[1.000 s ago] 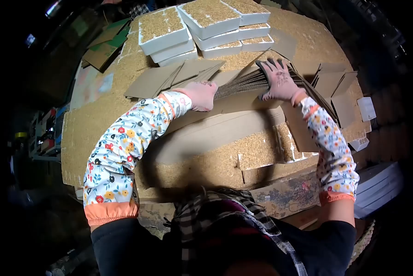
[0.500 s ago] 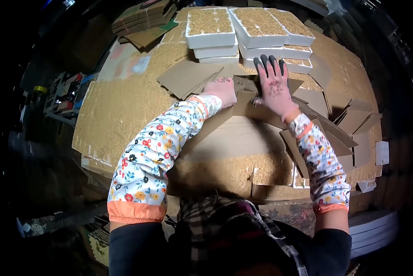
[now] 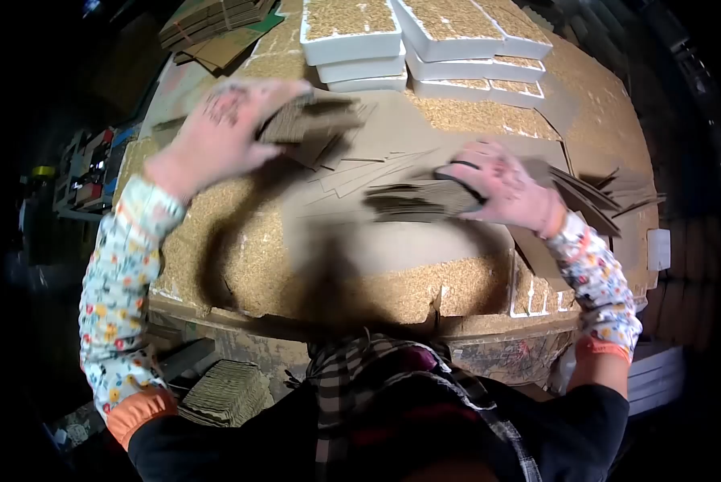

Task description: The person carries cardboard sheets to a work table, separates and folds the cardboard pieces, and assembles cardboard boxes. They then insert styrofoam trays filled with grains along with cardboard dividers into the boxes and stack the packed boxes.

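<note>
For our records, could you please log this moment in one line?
left hand: holds cardboard pieces | right hand: holds cardboard sheets | white boxes: stacked

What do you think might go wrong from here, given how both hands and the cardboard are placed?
The left hand grips a cardboard bundle with ragged ends, so pieces might slip out.

The right hand holds a second bundle that is fanned at its free end; it could snag the loose cardboard pieces lying near it.

The stacked white-sided blocks beyond the hands sit slightly out of line, so a knock might shift them.
</note>
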The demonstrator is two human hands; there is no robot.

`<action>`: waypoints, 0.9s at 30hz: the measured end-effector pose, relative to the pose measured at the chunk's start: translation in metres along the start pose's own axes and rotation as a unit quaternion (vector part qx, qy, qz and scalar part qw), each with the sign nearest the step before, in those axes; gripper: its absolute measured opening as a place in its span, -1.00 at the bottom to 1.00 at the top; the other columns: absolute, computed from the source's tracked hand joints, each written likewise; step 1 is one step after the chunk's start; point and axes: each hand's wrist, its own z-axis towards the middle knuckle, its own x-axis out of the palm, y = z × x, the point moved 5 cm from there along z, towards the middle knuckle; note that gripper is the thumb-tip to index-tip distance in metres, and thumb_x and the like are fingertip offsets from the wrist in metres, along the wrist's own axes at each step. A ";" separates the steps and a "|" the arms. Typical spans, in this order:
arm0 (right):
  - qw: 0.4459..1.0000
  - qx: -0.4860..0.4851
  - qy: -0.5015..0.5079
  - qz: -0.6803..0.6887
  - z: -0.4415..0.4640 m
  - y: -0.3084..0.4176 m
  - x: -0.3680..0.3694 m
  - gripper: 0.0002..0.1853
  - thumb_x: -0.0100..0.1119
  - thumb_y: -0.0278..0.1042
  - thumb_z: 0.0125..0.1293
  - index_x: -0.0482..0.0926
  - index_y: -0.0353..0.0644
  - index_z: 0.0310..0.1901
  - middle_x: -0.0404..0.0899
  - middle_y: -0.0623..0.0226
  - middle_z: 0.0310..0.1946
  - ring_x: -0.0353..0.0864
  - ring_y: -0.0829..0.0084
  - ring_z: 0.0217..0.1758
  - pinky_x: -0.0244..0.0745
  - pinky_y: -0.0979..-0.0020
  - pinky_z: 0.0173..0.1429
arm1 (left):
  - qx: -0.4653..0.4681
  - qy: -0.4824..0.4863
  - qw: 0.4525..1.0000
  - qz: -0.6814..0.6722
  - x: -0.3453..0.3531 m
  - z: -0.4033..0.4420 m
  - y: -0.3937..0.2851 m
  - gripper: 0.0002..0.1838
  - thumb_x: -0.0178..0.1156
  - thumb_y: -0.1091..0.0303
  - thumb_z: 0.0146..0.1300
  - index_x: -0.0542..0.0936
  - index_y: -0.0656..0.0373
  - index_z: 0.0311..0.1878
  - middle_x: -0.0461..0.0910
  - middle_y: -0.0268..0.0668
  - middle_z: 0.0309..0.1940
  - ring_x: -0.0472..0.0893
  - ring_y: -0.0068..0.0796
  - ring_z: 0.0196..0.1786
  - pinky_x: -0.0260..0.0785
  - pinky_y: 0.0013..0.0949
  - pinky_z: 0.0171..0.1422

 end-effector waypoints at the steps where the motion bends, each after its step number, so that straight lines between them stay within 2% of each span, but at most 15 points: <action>1: 0.996 -0.055 -0.018 -0.068 0.012 0.002 0.032 -0.35 0.10 0.22 0.09 0.39 -0.05 0.12 0.42 0.32 -0.10 0.35 0.37 0.13 0.08 0.22 0.33 | 0.007 -0.039 0.998 0.050 0.010 0.021 0.006 -0.12 0.38 0.08 -0.02 0.21 0.12 0.35 0.41 -0.08 0.16 0.45 -0.27 0.19 0.29 -0.30 0.26; 3: 0.968 -0.121 0.019 -0.221 0.041 0.023 0.064 -0.40 -0.04 0.18 0.18 0.37 -0.09 0.13 0.37 0.32 -0.04 0.34 0.31 0.10 0.02 0.19 0.40 | -0.054 0.055 0.988 -0.133 0.024 0.052 -0.038 0.19 0.44 -0.09 -0.19 -0.01 0.26 0.40 0.30 0.06 0.23 0.38 -0.19 0.25 0.17 -0.28 0.34; 4: 0.989 -0.112 -0.094 0.013 0.047 0.020 0.077 -0.42 -0.05 0.07 0.17 0.35 -0.17 0.13 0.38 0.26 0.00 0.34 0.32 0.11 0.04 0.20 0.40 | -0.083 0.111 0.960 -0.244 0.026 0.068 -0.068 0.34 0.47 -0.15 -0.27 -0.13 0.35 0.42 0.24 0.15 0.24 0.35 -0.13 0.27 0.12 -0.27 0.37; 6: 0.999 -0.030 -0.002 -0.045 0.038 0.026 0.056 -0.33 0.02 0.11 0.17 0.30 -0.23 0.19 0.36 0.17 0.07 0.27 0.27 0.24 -0.09 0.14 0.46 | -0.072 0.213 0.961 -0.161 0.073 0.069 -0.120 0.39 0.40 -0.24 -0.23 -0.26 0.41 0.41 0.11 0.30 0.30 0.30 0.06 0.30 0.17 -0.26 0.34; 7: 0.996 0.002 0.046 -0.075 0.035 0.025 0.049 -0.28 0.05 0.14 0.16 0.27 -0.25 0.22 0.35 0.12 0.10 0.24 0.24 0.30 -0.15 0.11 0.49 | -0.099 0.195 0.912 -0.346 0.103 0.072 -0.122 0.42 0.34 -0.33 -0.26 -0.27 0.37 0.42 0.16 0.35 0.26 0.32 0.12 0.28 0.12 -0.20 0.39; 9: 0.981 0.072 0.006 -0.183 -0.016 0.000 0.037 -0.06 0.23 0.27 -0.02 0.22 -0.28 0.25 0.32 0.07 0.15 0.18 0.12 0.35 -0.19 0.04 0.49 | -0.194 0.208 0.885 -0.368 0.131 0.062 -0.129 0.27 0.34 -0.20 -0.19 -0.14 0.35 0.42 0.33 0.29 0.14 0.41 0.09 0.19 0.22 -0.17 0.31; 11: 0.946 0.252 -0.007 -0.203 -0.064 -0.036 -0.005 0.06 0.38 0.19 -0.17 0.16 -0.33 0.29 0.26 0.03 0.21 0.08 0.01 0.40 -0.23 0.03 0.49 | -0.117 0.210 0.926 -0.292 0.135 0.065 -0.132 0.08 0.28 -0.06 -0.09 -0.01 0.35 0.39 0.39 0.23 0.08 0.44 0.06 0.15 0.25 -0.18 0.28; 13: 0.893 0.302 0.001 -0.333 -0.113 -0.077 -0.013 0.06 0.37 0.31 -0.23 0.25 -0.26 0.25 0.38 0.08 0.13 0.26 0.10 0.30 -0.01 0.02 0.40 | -0.100 0.245 0.931 -0.250 0.135 0.070 -0.151 -0.09 0.20 0.07 -0.01 0.09 0.34 0.35 0.43 0.18 0.06 0.45 0.04 0.14 0.27 -0.18 0.26; 15: 0.901 0.409 0.063 -0.131 -0.154 -0.124 0.010 -0.12 0.36 0.24 -0.16 0.39 -0.15 0.16 0.49 0.19 0.01 0.37 0.21 0.21 0.18 0.12 0.26 | -0.129 0.312 0.917 -0.211 0.122 0.092 -0.154 -0.25 0.10 0.19 0.07 0.17 0.33 0.32 0.43 0.14 0.08 0.45 0.01 0.16 0.27 -0.16 0.26; 18: 0.931 0.312 0.026 -0.187 -0.156 -0.103 0.017 -0.52 0.32 -0.01 0.00 0.55 -0.05 -0.06 0.54 0.30 -0.18 0.47 0.26 0.01 0.29 0.27 0.09 | -0.147 0.321 0.918 -0.178 0.116 0.096 -0.156 -0.32 0.07 0.25 0.10 0.18 0.32 0.30 0.44 0.13 0.06 0.41 0.00 0.19 0.24 -0.17 0.29; 20: 0.942 0.256 -0.080 -0.202 -0.185 -0.068 -0.006 -0.55 0.37 -0.15 -0.04 0.57 -0.09 -0.07 0.55 0.25 -0.23 0.50 0.23 -0.04 0.32 0.27 0.13 | -0.057 0.253 0.951 -0.165 0.097 0.054 -0.127 -0.31 0.16 0.27 0.08 0.21 0.02 0.33 0.44 0.01 0.12 0.38 -0.03 0.22 0.23 -0.14 0.32; 21: 0.935 0.256 -0.129 -0.211 -0.201 -0.053 -0.037 -0.54 0.40 -0.23 -0.08 0.58 -0.13 -0.07 0.55 0.20 -0.22 0.50 0.21 -0.04 0.34 0.27 0.15 | -0.098 0.297 0.928 -0.202 0.065 0.027 -0.113 -0.27 0.17 0.24 0.09 0.18 -0.04 0.37 0.39 -0.05 0.20 0.37 -0.18 0.28 0.04 -0.17 0.45; 22: 0.923 0.275 -0.164 -0.211 -0.227 -0.061 -0.058 -0.51 0.40 -0.29 -0.10 0.56 -0.13 -0.04 0.56 0.19 -0.21 0.51 0.19 -0.04 0.36 0.25 0.15 | -0.093 0.215 0.949 -0.211 0.033 0.001 -0.103 -0.29 0.23 0.29 0.05 0.25 -0.08 0.33 0.44 -0.18 0.17 0.38 -0.17 0.27 0.07 -0.18 0.45; 24: 0.890 0.299 -0.248 -0.241 -0.261 -0.083 -0.092 -0.49 0.39 -0.33 -0.10 0.55 -0.13 -0.01 0.56 0.17 -0.19 0.52 0.15 -0.04 0.41 0.22 0.10 | -0.034 0.051 0.987 -0.146 -0.019 0.002 -0.081 -0.23 0.27 0.59 -0.22 0.40 0.07 0.23 0.52 -0.18 0.09 0.43 -0.15 0.23 0.20 -0.20 0.39; 27: 0.851 0.357 -0.235 -0.304 -0.232 -0.144 -0.111 -0.33 0.43 -0.09 -0.10 0.46 -0.16 0.08 0.53 0.17 -0.09 0.48 0.15 0.02 0.30 0.20 0.18 | -0.032 -0.134 0.989 0.054 -0.024 0.057 -0.019 -0.31 0.24 0.52 -0.04 0.34 0.15 0.26 0.49 -0.17 0.12 0.48 -0.12 0.16 0.31 -0.24 0.27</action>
